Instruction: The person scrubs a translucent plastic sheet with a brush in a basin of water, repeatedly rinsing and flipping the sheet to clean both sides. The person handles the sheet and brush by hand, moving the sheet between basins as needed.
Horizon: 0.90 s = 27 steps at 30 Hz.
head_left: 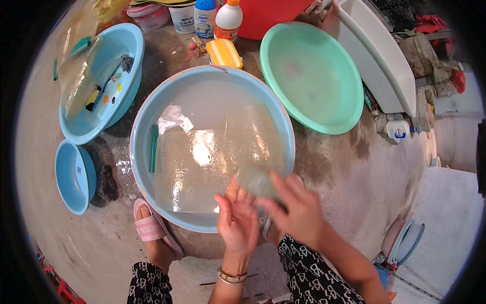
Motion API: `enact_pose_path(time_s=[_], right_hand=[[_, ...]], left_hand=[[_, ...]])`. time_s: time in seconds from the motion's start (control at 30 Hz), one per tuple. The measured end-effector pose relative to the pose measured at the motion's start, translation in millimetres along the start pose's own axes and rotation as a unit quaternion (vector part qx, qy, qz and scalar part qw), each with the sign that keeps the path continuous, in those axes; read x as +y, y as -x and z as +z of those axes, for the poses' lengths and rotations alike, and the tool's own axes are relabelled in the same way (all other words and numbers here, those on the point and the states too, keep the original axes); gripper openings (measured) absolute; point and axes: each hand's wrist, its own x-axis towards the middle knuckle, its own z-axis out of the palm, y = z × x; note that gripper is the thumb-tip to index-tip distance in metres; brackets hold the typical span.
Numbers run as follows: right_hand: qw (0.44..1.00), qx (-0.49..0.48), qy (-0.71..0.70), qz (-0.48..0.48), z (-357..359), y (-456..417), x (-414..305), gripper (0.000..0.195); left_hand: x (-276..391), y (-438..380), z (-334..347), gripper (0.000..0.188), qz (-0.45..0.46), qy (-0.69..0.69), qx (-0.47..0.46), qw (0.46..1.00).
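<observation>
A large round blue plastic basin (212, 225) of cloudy water stands before me. A clear embossed plastic sheet (235, 152) lies in it, with a green strip (153, 148) at its left edge and a crumpled white cloth or paper (174, 117) above. My right hand (300, 209), motion-blurred, holds a pale greenish, translucent object (258, 182) over the basin's lower right; its kind is unclear. My left hand (239, 216) is palm up with the thumb apart, its fingertips beneath or against that object, partly hidden.
Around it stand a green basin (341, 125) of water, a blue oval basin (133, 49) with a brush (93, 98) and another clear sheet (78, 83), a small blue basin (60, 163), yellow soap (224, 53), bottles (228, 19) and a white tub (379, 49).
</observation>
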Motion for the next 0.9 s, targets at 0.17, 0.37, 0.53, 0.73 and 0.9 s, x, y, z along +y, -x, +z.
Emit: enact_pose_path(time_s=[0.17,0.37,0.53,0.73,0.9], right_hand=[[0.998,-0.037,-0.030,0.037,-4,-23,-17,0.051],[0.999,-0.018,-0.022,-0.028,-2,-16,-30,0.049],[0.995,-0.006,-0.045,0.084,0,-15,5,0.048],[0.999,0.002,-0.027,0.021,4,-27,-5,0.049],[0.998,0.047,-0.029,-0.037,6,-17,-18,0.047]], left_hand=[[-11,16,-6,0.060,-0.011,-0.046,0.082,0.995],[-17,0,-35,0.062,0.010,0.143,-0.108,0.984],[-1,3,-7,0.056,0.023,-0.020,-0.007,0.999],[-5,3,-8,0.059,-0.005,-0.034,0.010,0.999],[-3,0,3,0.060,0.011,-0.007,-0.028,1.000]])
